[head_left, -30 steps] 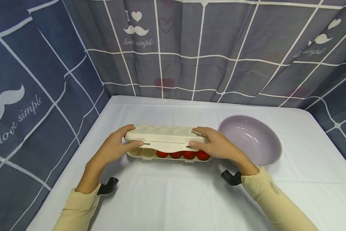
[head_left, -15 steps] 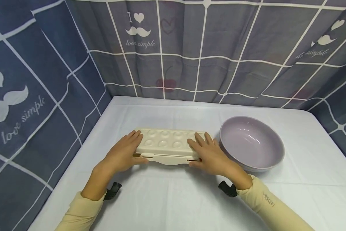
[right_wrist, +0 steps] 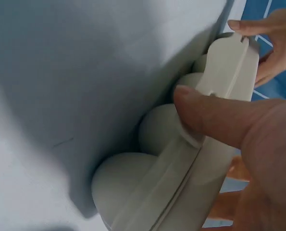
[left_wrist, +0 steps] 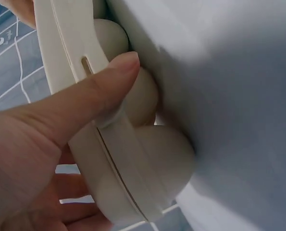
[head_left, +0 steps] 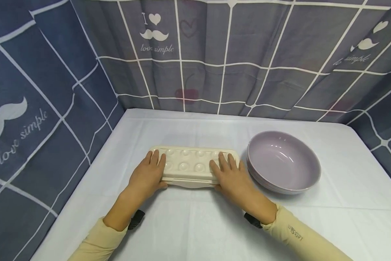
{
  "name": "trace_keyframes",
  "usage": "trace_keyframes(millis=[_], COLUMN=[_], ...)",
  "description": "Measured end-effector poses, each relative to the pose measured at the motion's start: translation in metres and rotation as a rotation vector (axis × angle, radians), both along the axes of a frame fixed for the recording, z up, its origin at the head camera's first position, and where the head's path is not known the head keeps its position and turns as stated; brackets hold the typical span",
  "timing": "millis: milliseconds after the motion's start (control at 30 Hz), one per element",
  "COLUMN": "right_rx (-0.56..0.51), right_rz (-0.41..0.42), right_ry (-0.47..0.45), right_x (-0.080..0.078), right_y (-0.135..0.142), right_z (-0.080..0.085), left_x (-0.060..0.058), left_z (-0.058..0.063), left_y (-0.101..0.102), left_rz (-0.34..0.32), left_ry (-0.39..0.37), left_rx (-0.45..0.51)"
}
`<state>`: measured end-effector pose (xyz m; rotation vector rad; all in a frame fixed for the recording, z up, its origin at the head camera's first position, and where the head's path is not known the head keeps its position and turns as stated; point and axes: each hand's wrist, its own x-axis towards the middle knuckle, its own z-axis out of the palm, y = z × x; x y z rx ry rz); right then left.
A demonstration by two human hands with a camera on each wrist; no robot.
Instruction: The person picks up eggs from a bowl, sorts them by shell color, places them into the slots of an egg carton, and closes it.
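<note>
A cream plastic egg box with rows of round bumps lies across the table with its lid down. My left hand grips its left end, fingers over the lid and thumb at the front flap. At the right end, my right hand holds it likewise, fingers spread on the lid. In the left wrist view, the left thumb presses on the front flap beside a slot. The right wrist view has the right thumb on the flap too, above the rounded cups. The contents are hidden.
A lilac bowl stands close to the right of the egg box, near my right hand. White cloth covers the table. A grey-blue checked curtain hangs behind and at the sides.
The lid has come down, covering the red round things seen in the front row. Both hands have moved from the raised lid's edge to the lowered lid, with thumbs at the front flap.
</note>
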<state>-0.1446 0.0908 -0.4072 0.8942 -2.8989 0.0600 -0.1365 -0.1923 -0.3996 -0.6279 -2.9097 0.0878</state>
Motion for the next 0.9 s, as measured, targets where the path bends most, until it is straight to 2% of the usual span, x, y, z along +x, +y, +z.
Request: trace_keyframes(millis=[100, 233, 367, 500, 567, 733, 900], right_rx=[0.019, 0.043, 0.062, 0.094, 0.108, 0.066, 0.068], right_rz=[0.016, 0.039, 0.046, 0.033, 0.021, 0.024, 0.035], right_ry=[0.106, 0.291, 0.430, 0.472, 0.476, 0.542, 0.541], right_x=[0.003, 0.007, 0.008, 0.009, 0.010, 0.010, 0.010], right_y=[-0.001, 0.000, 0.000, -0.002, -0.003, -0.005, -0.005], right_z=[-0.005, -0.013, -0.021, -0.026, -0.028, -0.029, -0.030], left_x=[0.000, 0.000, 0.002, 0.003, 0.002, 0.002, 0.003], left_z=[-0.003, -0.005, -0.004, -0.003, -0.004, -0.006, -0.006], left_y=[0.004, 0.010, 0.016, 0.021, 0.023, 0.026, 0.029], left_rz=[0.001, 0.010, 0.044, 0.080, 0.081, 0.077, 0.102], left_ry=[0.077, 0.154, 0.159, 0.132, 0.155, 0.247, 0.246], left_rx=[-0.051, -0.109, -0.151, -0.164, -0.165, -0.151, -0.140])
